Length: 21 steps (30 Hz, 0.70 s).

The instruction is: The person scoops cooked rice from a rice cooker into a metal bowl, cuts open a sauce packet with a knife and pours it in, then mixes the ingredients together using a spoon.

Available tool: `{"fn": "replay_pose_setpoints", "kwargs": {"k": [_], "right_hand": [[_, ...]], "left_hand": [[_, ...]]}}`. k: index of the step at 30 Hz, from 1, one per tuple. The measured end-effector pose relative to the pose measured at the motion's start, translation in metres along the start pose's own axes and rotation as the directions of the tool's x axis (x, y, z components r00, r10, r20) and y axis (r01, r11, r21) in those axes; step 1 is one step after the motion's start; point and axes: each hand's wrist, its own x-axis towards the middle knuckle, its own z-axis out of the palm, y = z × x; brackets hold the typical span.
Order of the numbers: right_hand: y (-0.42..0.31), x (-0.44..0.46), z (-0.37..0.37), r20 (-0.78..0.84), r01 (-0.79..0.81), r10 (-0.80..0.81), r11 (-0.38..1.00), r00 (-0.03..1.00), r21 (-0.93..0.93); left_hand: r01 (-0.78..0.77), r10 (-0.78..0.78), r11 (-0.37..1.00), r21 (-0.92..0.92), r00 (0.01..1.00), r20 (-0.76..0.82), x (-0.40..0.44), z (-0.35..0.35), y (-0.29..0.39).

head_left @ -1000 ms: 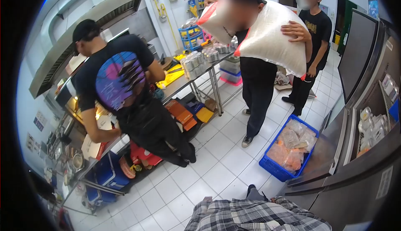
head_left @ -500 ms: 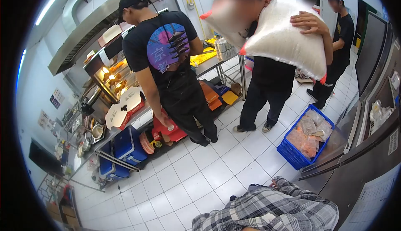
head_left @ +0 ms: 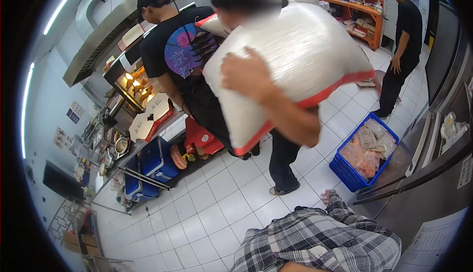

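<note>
My right hand shows small at the end of a plaid sleeve, below the blue basket; its fingers are too blurred to read and no held object can be made out. A strip of bare skin shows at the bottom edge, but my left hand is out of sight. In front of me a person in a black cap carries a large white sack with red edges on the shoulders, one hand spread on its side. The blue basket holds bagged goods on the floor.
Another person stands at the left counter near open boxes and a lit food warmer. A third person stands at the right rear. Steel fridge doors line the right. Blue coolers sit under the counter.
The sack carrier has come closer and moved left, now partly covering the person at the counter. The person at the right rear has shifted slightly. An orange shelf has come into view behind.
</note>
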Motion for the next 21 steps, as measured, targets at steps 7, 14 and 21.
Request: {"fn": "replay_pose_setpoints", "kwargs": {"k": [7, 14, 21], "right_hand": [[-0.3, -0.066, 0.196, -0.761, 0.954, -0.628, 0.096, -0.164, -0.285], [-0.448, -0.185, 0.399, -0.156, 0.663, -0.899, -0.175, -0.409, -0.728], [-0.409, -0.143, 0.458, 0.236, 0.696, -0.95, -0.028, 0.206, -0.718]], "left_hand": [[-0.754, 0.374, 0.583, -0.301, 0.579, -0.724, -0.114, -0.083, 0.172], [-0.897, 0.438, -0.149, 0.416, -0.437, -0.786, -0.281, -0.182, 0.328], [-0.841, 0.517, -0.466, 0.274, -0.511, -0.687, -0.332, -0.124, 0.337]]}}
